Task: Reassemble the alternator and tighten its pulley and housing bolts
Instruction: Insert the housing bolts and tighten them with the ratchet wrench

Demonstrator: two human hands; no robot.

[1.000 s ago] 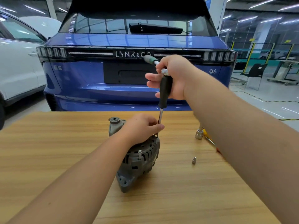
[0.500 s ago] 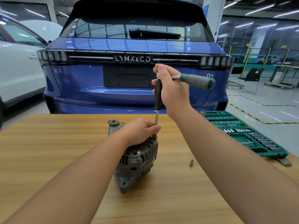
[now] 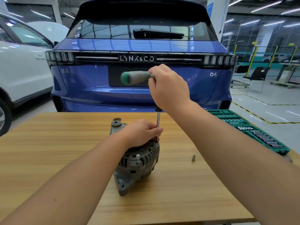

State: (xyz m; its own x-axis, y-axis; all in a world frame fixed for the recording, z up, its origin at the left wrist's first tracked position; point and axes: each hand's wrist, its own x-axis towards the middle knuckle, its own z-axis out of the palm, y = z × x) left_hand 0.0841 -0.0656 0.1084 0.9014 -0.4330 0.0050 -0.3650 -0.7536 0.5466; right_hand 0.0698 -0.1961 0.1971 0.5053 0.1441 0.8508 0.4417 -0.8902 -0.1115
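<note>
workshop floor stretches behind a wooden worktop (image 3: 48, 159), with a white car (image 3: 21, 70) at the far left and the rear of a blue car (image 3: 138, 88) straight ahead past the worktop's far edge. left of centre on the worktop stands the grey alternator (image 3: 138, 163), its mounting lug towards the camera and its pulley end (image 3: 117, 123) at the back. a housing bolt (image 3: 138, 157) sticks up from the near side of its ribbed casing. the left hand (image 3: 142, 133) lies over the top of the alternator, fingers curled round the slim metal shaft (image 3: 158, 120) of a tool (image 3: 158, 111) where it meets the housing, hiding the tip. the right hand (image 3: 168, 88) is clamped on the tool's upper part, held upright above the alternator; a green crossbar handle (image 3: 134, 77) juts left from the fist, blurred. the right forearm crosses the worktop's right half and covers part of it. a small loose socket (image 3: 193, 158) stands on the worktop right of the alternator, well apart from it. at the far right edge lies an open green socket case (image 3: 253, 132) with rows of sockets.
</note>
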